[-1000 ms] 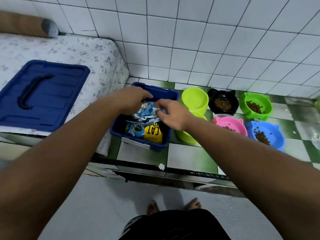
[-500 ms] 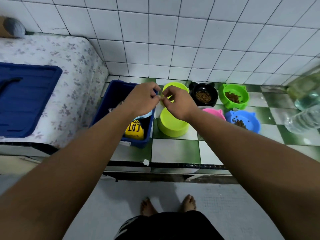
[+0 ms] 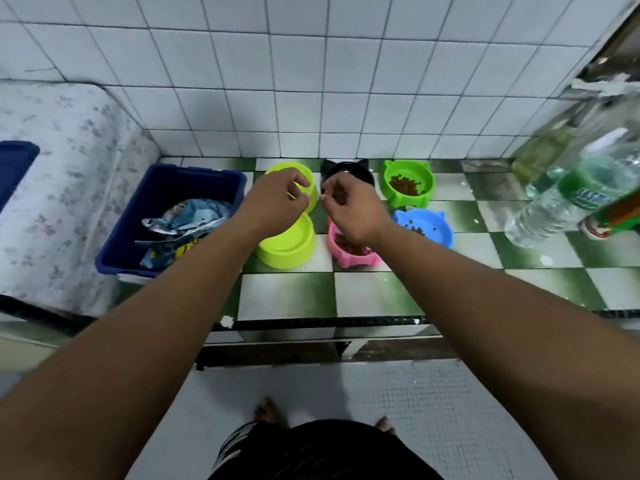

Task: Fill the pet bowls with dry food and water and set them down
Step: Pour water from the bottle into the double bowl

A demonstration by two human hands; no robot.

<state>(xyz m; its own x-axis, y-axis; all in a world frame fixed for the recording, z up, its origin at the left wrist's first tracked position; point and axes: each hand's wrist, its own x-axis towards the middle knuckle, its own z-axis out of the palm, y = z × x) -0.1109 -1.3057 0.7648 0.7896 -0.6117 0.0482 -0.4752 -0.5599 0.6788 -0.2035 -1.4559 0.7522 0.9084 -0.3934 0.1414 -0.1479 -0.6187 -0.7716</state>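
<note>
Checkered counter [image 3: 287, 296]; pinched hands [image 3: 313, 202] above bowls [image 3: 287, 242]

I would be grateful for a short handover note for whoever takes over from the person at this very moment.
Left hand and right hand: both raised over the bowls, fingertips pinched; whether they hold anything cannot be told.
Things: food bag lies in the blue bin; water bottles stand to the right.
Done: kibble in green bowl, blue bowl and pink bowl.
Left: both yellow-green bowls look empty; black bowl is mostly hidden. No water seen poured.
</note>
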